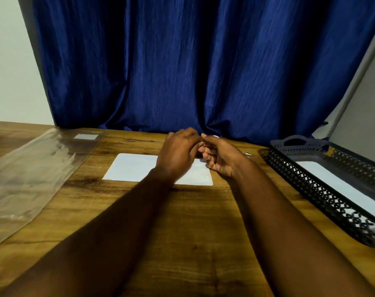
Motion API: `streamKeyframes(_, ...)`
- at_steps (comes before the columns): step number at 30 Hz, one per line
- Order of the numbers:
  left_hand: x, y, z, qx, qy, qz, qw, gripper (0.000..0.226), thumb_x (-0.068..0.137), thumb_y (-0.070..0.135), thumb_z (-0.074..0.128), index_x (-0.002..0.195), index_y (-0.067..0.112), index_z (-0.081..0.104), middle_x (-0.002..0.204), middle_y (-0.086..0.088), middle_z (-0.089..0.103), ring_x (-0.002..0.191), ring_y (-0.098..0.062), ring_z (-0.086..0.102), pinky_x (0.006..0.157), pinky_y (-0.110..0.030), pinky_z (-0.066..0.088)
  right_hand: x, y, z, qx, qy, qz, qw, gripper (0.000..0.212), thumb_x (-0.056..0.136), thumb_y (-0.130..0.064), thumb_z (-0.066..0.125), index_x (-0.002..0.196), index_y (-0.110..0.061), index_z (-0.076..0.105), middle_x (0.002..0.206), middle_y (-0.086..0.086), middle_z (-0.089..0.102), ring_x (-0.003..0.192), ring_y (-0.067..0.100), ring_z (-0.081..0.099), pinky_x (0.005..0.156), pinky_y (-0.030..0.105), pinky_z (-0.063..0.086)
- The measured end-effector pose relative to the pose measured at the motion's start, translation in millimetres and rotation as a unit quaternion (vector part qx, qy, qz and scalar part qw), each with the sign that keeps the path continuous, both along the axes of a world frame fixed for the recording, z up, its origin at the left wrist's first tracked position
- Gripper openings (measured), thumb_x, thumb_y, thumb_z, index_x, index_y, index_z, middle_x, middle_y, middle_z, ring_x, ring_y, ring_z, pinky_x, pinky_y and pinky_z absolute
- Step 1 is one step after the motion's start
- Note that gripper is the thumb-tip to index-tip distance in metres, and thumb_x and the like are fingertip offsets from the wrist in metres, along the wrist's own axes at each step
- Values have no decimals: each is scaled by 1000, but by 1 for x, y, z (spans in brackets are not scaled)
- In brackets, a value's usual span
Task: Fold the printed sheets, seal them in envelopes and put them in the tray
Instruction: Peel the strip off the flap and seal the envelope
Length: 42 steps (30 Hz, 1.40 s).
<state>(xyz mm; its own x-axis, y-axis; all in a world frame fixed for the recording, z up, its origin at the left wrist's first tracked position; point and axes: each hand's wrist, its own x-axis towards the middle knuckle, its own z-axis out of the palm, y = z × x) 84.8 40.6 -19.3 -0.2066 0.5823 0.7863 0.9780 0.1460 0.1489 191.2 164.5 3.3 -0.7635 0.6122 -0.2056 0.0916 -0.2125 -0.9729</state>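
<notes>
Hands curled together, hold unclear: left hand [178,156], right hand [222,159] | sheet [135,168]: marks illegible

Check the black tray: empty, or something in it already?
Not empty: a flat white piece lies on the floor of the black tray. Whether it is a sealed envelope, I cannot tell.
</notes>
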Motion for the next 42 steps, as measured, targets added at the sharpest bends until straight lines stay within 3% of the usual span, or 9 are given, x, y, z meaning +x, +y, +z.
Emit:
streamKeyframes(5, 3, -2, 1, -11, 13, 4, 1000, 21, 101, 23, 61, 116, 23, 76, 115, 5, 69, 103, -16, 60, 89, -39, 44, 5, -1, 2, 38, -12, -11, 999, 26, 102, -29, 62, 83, -16, 73, 72, -3, 65, 55, 5, 52, 52, 22, 31)
streamKeyframes(10, 4, -2, -3, -37, 4, 13, 999, 25, 100, 31, 65, 121, 24, 75, 119, 6, 69, 106, -12, 57, 93, -36, 45, 6, -7, 3, 108, -14, -75, 991, 20, 99, -32, 70, 90, -15, 75, 67, 2, 64, 55, 12, 49, 52, 27, 32)
streamKeyframes(16, 1, -5, -6, -22, -91, 69, 993, 19, 98, 37, 65, 110, 25, 74, 110, 9, 67, 101, -10, 55, 92, -37, 50, 10, -10, 4, 143, -31, -93, 985, 24, 102, -38, 66, 95, -17, 76, 59, -8, 63, 51, 5, 51, 51, 24, 40)
streamKeyframes(20, -10, -9, -11, -167, -142, 96, 971, 53, 99, 60, 57, 138, 26, 60, 141, 1, 58, 131, -21, 48, 109, -48, 42, 14, -5, 4, 162, -40, -69, 984, 18, 103, -28, 67, 107, -14, 78, 65, -7, 68, 59, 7, 56, 51, 22, 43)
streamKeyframes(24, -12, -12, -14, -270, -147, 71, 949, 68, 94, 74, 54, 146, 30, 56, 150, 0, 53, 140, -25, 41, 112, -54, 33, 20, 1, 5, 198, -49, -47, 978, 12, 102, -19, 67, 108, -17, 78, 69, -8, 72, 50, -2, 60, 42, 13, 43)
streamKeyframes(29, -14, -9, -15, -253, -152, 34, 955, 56, 95, 67, 60, 141, 35, 59, 142, 3, 55, 138, -21, 41, 109, -52, 31, 24, 14, 0, 233, -61, 2, 970, 13, 96, -17, 76, 109, -17, 79, 95, 4, 80, 73, 8, 67, 51, 15, 50)
streamKeyframes(32, -15, -5, -18, -242, -165, 32, 956, 42, 100, 54, 62, 137, 35, 62, 137, 2, 56, 135, -22, 42, 110, -51, 35, 22, 17, -5, 295, -103, 36, 949, 15, 93, -14, 79, 108, -15, 81, 89, 5, 79, 74, 10, 66, 62, 22, 52)
streamKeyframes(38, -12, 2, -12, -221, -189, 39, 956, 19, 105, 32, 59, 122, 31, 66, 129, 4, 56, 128, -19, 44, 111, -50, 35, 20, 18, -7, 345, -116, 75, 928, 15, 93, -7, 78, 108, -8, 79, 72, -4, 75, 60, 0, 65, 53, 13, 48)
streamKeyframes(42, -10, 3, -10, -206, -186, 41, 960, 14, 107, 23, 50, 110, 29, 62, 118, 4, 59, 120, -20, 49, 107, -48, 31, 19, 18, -11, 359, -90, 70, 926, 14, 93, -6, 78, 107, -5, 79, 75, 0, 75, 58, 0, 62, 52, 13, 48)
